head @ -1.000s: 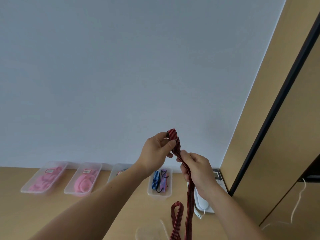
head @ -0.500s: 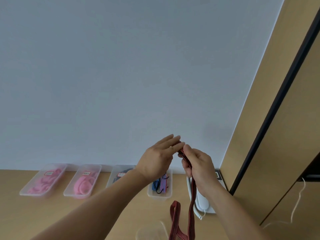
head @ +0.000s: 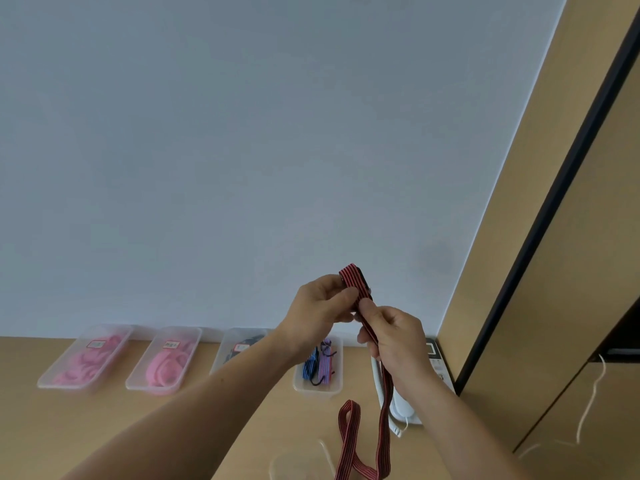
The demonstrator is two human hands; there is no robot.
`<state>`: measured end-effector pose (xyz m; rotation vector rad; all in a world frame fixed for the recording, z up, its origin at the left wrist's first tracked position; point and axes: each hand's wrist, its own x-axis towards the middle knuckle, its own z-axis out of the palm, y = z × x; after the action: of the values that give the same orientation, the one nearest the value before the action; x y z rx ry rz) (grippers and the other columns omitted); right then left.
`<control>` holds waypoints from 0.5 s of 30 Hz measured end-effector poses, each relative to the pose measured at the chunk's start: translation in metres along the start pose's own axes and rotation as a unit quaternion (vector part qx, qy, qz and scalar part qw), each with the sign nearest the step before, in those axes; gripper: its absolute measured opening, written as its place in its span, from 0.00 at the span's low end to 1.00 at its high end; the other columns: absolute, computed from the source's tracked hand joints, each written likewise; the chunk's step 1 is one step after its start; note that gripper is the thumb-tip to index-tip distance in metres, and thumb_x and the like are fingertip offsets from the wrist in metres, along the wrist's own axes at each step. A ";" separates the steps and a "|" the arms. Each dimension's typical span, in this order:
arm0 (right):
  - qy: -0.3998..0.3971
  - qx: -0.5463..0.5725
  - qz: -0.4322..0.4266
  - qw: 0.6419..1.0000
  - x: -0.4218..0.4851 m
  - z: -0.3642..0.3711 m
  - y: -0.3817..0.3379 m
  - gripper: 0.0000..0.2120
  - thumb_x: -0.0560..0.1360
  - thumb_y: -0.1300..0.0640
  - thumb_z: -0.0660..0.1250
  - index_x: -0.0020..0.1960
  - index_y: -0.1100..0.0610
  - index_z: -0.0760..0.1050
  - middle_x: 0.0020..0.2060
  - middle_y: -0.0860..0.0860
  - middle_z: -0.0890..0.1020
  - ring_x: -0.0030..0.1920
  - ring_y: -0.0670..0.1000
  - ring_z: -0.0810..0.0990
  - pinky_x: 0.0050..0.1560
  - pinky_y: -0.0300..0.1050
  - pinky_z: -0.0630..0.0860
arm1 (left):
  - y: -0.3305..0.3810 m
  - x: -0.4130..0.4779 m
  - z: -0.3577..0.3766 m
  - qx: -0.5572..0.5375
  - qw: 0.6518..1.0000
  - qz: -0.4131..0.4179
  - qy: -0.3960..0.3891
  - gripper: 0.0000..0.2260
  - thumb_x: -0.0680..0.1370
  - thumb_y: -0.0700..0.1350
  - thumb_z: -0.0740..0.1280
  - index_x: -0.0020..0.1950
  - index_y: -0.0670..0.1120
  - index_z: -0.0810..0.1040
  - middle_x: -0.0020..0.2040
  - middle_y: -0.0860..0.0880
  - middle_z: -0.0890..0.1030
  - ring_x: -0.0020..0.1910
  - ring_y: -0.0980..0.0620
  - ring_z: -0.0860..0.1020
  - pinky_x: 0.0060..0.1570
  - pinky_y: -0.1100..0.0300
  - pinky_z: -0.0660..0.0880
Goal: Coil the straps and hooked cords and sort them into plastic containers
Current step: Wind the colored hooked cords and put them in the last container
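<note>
A red and black striped strap (head: 384, 414) is held up in front of the wall. My left hand (head: 323, 308) pinches its folded top end between thumb and fingers. Just below, my right hand (head: 394, 336) grips the strap, which hangs down through it and loops near the table at the bottom edge. Along the wall stand clear plastic containers: two with pink coils (head: 83, 362) (head: 166, 363), one with dark cords (head: 239, 348) partly behind my left arm, and one with blue and purple hooked cords (head: 320, 367).
A white desk phone (head: 403, 407) with a display lies by the right wall, under my right hand. Another clear container (head: 294, 462) sits at the bottom edge. A wooden cabinet (head: 571, 306) with a white cable fills the right side.
My left fingers, stretched out half a second ago, have closed on the strap's fold again. The fold stands up above the hands once more and the hanging loop has shifted slightly.
</note>
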<state>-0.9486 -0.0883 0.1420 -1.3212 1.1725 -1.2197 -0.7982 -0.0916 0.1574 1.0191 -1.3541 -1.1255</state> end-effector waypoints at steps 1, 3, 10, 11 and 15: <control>0.003 -0.003 0.015 1.000 0.000 0.000 0.000 0.20 0.76 0.44 0.69 0.37 0.60 0.81 0.26 0.53 0.80 0.22 0.48 0.69 0.23 0.37 0.66 | 0.000 0.000 0.001 0.014 1.000 0.012 0.013 0.07 0.81 0.42 0.66 0.57 0.45 0.81 0.51 0.50 0.86 0.46 0.53 0.83 0.49 0.59 0.78; 0.004 -0.007 0.034 0.999 0.000 -0.002 0.000 0.22 0.75 0.42 0.69 0.36 0.61 0.80 0.24 0.53 0.78 0.21 0.48 0.69 0.22 0.37 0.66 | 0.003 0.000 0.002 0.089 0.994 0.058 0.040 0.06 0.81 0.41 0.66 0.54 0.49 0.81 0.47 0.53 0.86 0.43 0.56 0.82 0.46 0.61 0.78; -0.034 0.011 0.026 0.999 -0.001 -0.005 -0.009 0.23 0.80 0.43 0.61 0.35 0.57 0.82 0.25 0.53 0.76 0.22 0.49 0.66 0.24 0.39 0.63 | -0.004 -0.004 -0.003 0.405 0.865 0.288 0.068 0.11 0.82 0.45 0.63 0.61 0.45 0.79 0.45 0.52 0.85 0.42 0.49 0.83 0.43 0.52 0.79; -0.037 0.018 0.024 0.999 -0.002 -0.004 -0.010 0.25 0.80 0.41 0.59 0.36 0.57 0.82 0.26 0.53 0.75 0.23 0.49 0.66 0.24 0.39 0.63 | -0.005 -0.004 -0.003 0.420 0.850 0.311 0.066 0.11 0.82 0.45 0.63 0.61 0.44 0.79 0.44 0.53 0.85 0.39 0.48 0.83 0.40 0.51 0.79; -0.060 0.029 0.019 0.998 -0.005 -0.002 -0.011 0.37 0.73 0.30 0.54 0.42 0.64 0.80 0.26 0.52 0.76 0.23 0.48 0.67 0.26 0.37 0.65 | -0.005 -0.004 -0.004 0.467 0.791 0.393 0.042 0.12 0.79 0.42 0.61 0.58 0.39 0.80 0.39 0.51 0.84 0.31 0.48 0.80 0.27 0.54 0.78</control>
<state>-0.9505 -0.0820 0.1529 -1.3041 1.0657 -1.1228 -0.7941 -0.0888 0.1514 0.9497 -2.0320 0.2905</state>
